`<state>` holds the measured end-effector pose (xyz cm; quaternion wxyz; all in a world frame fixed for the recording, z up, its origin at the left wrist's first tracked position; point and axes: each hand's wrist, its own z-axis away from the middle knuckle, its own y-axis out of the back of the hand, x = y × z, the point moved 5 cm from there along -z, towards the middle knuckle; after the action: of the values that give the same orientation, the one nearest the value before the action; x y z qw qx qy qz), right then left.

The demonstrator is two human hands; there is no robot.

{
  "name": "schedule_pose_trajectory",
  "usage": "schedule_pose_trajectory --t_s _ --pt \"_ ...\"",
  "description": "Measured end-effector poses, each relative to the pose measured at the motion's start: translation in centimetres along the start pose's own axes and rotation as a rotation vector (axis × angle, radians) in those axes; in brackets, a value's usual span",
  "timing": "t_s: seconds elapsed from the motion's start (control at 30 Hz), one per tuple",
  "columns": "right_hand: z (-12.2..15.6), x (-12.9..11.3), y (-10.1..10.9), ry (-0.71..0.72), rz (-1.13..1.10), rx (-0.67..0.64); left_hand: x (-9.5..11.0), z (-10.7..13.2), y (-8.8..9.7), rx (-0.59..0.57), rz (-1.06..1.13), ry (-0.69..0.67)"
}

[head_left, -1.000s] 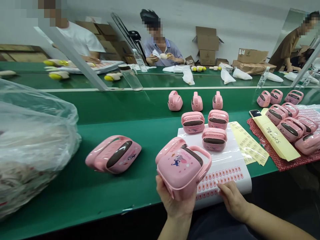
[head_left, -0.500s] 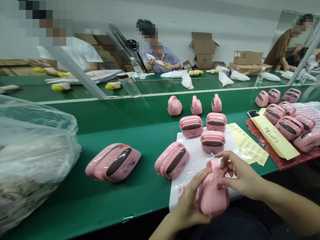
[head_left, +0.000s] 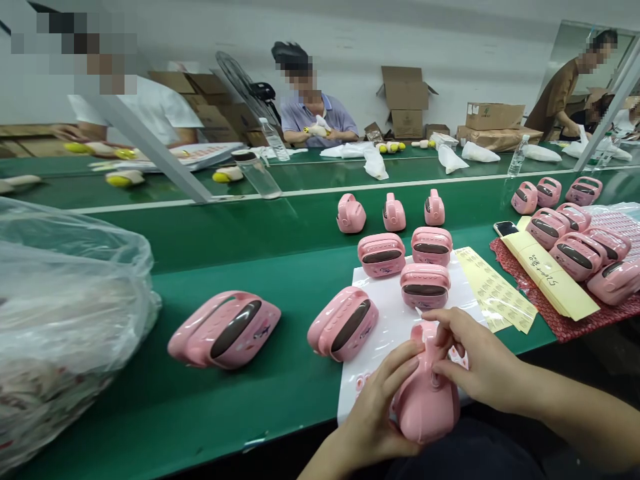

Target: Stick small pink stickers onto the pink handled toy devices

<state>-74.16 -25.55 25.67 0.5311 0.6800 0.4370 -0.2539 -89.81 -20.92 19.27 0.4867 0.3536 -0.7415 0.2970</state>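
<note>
My left hand (head_left: 373, 413) grips a pink handled case (head_left: 427, 403) from below and the side, at the table's near edge. My right hand (head_left: 475, 363) pinches at the top of that case, thumb and fingertips pressed against it. Under both hands lies a white sticker sheet (head_left: 385, 327). Two more pink cases lie on their sides to the left, one close by (head_left: 344, 323) and one farther left (head_left: 225, 329). Three others (head_left: 424, 285) rest on the sheet's far end.
A large clear plastic bag (head_left: 65, 313) fills the left of the green table (head_left: 210, 393). More pink cases (head_left: 575, 240) sit on a red mat at right, beside yellow label strips (head_left: 497, 293) and a phone (head_left: 505, 228). Other people work across the belt.
One second ago my left hand alone held a case up while my right lay on the sticker sheet. Now a case lies on the sheet's left edge and both hands grip one at the near edge.
</note>
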Motion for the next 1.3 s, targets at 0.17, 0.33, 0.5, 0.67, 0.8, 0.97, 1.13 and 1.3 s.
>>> schedule_pose_trajectory --t_s 0.17,0.33,0.5,0.67,0.8,0.97,1.13,1.3 --pt "2.0 -1.3 -0.7 0.295 0.313 0.120 -0.3 0.4 0.0 -0.041 -0.133 -0.131" --pt "2.6 -1.4 -0.6 0.352 0.308 0.115 -0.4 0.7 -0.3 -0.086 -0.280 -0.294" --pt "2.3 -1.3 0.0 0.439 0.179 0.073 0.6 0.4 -1.2 -0.196 -0.432 -0.410" --pt "2.4 -1.5 0.1 0.545 0.162 0.075 0.8 0.4 -1.5 -0.256 -0.556 -0.468" --pt "2.7 -1.1 0.5 0.467 0.071 0.177 0.8 0.5 -1.5 -0.257 -0.581 -0.477" --pt "2.8 0.5 0.6 0.120 0.097 0.319 1.1 0.4 -2.0 -0.250 -0.740 -0.517" --pt "3.1 1.4 -0.5 -0.009 0.026 0.388 1.8 0.5 -2.9 -0.189 -1.004 -0.665" --pt "3.3 2.3 -1.1 -0.074 -0.021 0.459 1.8 0.7 -3.3 -0.263 -1.209 -0.776"
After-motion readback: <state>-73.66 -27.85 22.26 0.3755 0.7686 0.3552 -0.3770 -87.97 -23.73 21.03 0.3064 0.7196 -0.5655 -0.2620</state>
